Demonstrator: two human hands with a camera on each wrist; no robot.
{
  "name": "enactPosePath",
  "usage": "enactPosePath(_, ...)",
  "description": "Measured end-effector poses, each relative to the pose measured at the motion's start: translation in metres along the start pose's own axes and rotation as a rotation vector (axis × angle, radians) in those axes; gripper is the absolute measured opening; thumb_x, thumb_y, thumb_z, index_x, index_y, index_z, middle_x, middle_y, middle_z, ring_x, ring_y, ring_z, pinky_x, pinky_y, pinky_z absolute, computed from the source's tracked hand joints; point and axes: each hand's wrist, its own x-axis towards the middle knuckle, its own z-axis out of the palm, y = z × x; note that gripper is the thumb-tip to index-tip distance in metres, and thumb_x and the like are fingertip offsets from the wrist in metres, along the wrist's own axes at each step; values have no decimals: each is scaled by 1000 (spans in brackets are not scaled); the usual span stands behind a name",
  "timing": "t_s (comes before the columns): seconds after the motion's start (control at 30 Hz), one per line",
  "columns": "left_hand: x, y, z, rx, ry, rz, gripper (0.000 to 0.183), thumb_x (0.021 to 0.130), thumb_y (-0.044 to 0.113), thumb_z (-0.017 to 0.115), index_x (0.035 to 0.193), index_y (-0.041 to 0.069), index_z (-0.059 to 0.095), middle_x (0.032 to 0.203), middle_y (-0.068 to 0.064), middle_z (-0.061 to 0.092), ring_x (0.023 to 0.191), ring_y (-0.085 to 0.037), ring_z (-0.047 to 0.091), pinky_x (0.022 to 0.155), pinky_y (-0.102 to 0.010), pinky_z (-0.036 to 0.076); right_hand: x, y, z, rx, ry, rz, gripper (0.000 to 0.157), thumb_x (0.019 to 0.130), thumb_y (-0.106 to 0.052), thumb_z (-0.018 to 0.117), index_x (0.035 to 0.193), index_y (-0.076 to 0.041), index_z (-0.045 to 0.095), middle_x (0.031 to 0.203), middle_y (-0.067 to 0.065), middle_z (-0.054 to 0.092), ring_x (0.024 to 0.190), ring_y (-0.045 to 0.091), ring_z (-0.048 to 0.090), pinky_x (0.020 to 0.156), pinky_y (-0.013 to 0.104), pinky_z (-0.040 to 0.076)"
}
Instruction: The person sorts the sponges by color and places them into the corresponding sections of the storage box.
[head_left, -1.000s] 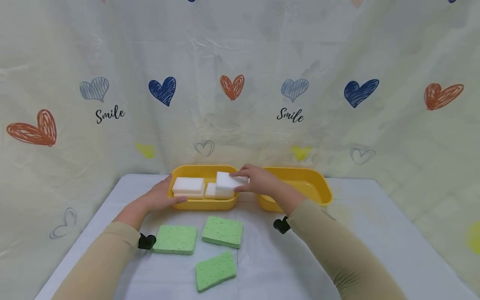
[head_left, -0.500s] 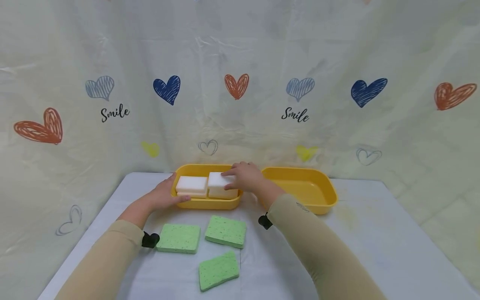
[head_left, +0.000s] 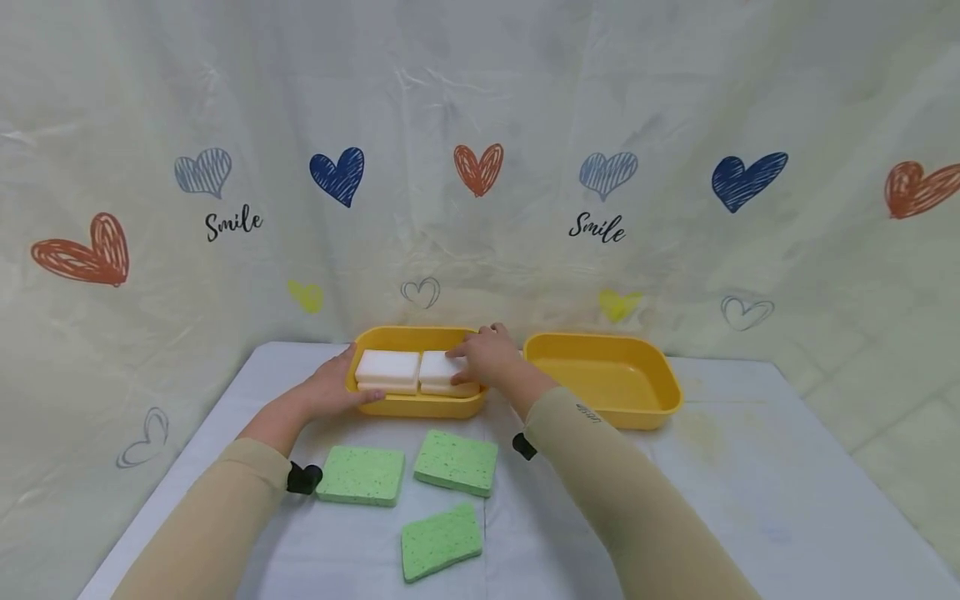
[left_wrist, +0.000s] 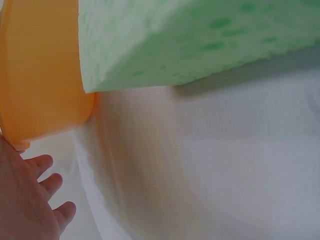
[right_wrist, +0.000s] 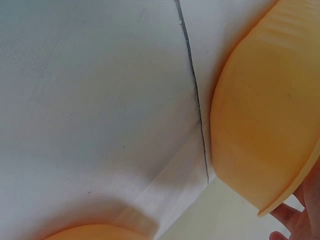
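Note:
In the head view, a yellow tray (head_left: 420, 408) at the back left holds white block sponges in two stacks side by side. My left hand (head_left: 326, 392) grips the tray's left end, thumb over the front rim and fingers along the outer side. Over the right half of the tray, my right hand (head_left: 491, 360) holds a white sponge (head_left: 437, 367), its top almost level with the left white sponge (head_left: 386, 367). The right hand covers the held sponge's right part. In the left wrist view, several fingertips (left_wrist: 64, 215) extend past the tray's outer wall (left_wrist: 45, 75).
Three green speckled sponges, the left one (head_left: 362, 475), the right one (head_left: 456, 462) and the front one (head_left: 441, 542), lie on the white-covered table in front of the tray. A second yellow tray (head_left: 607, 375) stands to the right. A heart-printed curtain (head_left: 525, 275) hangs behind.
My right hand has moved left and down with the white sponge, bringing it from above the tray's right end down onto the right stack. My left hand keeps its place on the tray.

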Motion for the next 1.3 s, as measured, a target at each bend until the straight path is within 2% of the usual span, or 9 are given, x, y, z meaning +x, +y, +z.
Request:
enactPosePath(0.27, -9, 15, -7, -2, 8, 18, 117, 83, 63, 68, 156, -3, 5, 155, -30, 25, 138, -47, 29, 113, -64, 22, -1, 0, -1, -10, 8, -6, 60, 86, -63, 65, 140, -40, 56, 138, -3, 57, 126, 28, 47, 116, 53, 20)
enactPosePath(0.47, -6, 8, -3, -2, 13, 21, 115, 83, 65, 68, 158, 3, 6, 155, -26, 28, 136, -43, 32, 113, -62, 23, -9, 2, -5, 28, 56, 2, 62, 85, -63, 65, 141, -38, 56, 140, 0, 55, 125, 29, 47, 112, 51, 27)
enactPosePath(0.6, -5, 4, -1, 11, 8, 14, 121, 80, 72, 65, 158, 3, 4, 158, -27, 23, 139, -45, 28, 113, -64, 22, -15, 5, -7, 57, 92, 8, 60, 85, -63, 66, 140, -39, 57, 136, -1, 56, 121, 27, 48, 108, 50, 32)
enactPosePath(0.87, -9, 14, -6, 17, -10, -15, 119, 81, 70, 66, 158, 2, 5, 156, -27, 25, 137, -45, 30, 112, -65, 23, -25, 13, -9, 168, 134, 39, 60, 83, -61, 70, 138, -39, 59, 134, -1, 57, 121, 26, 49, 107, 51, 33)
enactPosePath(1.17, -11, 16, -6, 4, -5, 11, 113, 85, 62, 67, 157, 0, 5, 156, -28, 23, 138, -46, 29, 111, -66, 22, -44, 26, -10, 341, 174, 60, 56, 84, -54, 74, 135, -35, 62, 126, 3, 60, 116, 27, 52, 107, 52, 33)
enactPosePath(1.3, -12, 16, -6, -8, 5, 43, 110, 86, 59, 67, 156, -1, 8, 153, -30, 28, 133, -47, 32, 110, -68, 24, -55, 37, -10, 411, 189, 81, 58, 83, -52, 76, 136, -35, 62, 121, 5, 60, 107, 25, 54, 100, 47, 42)
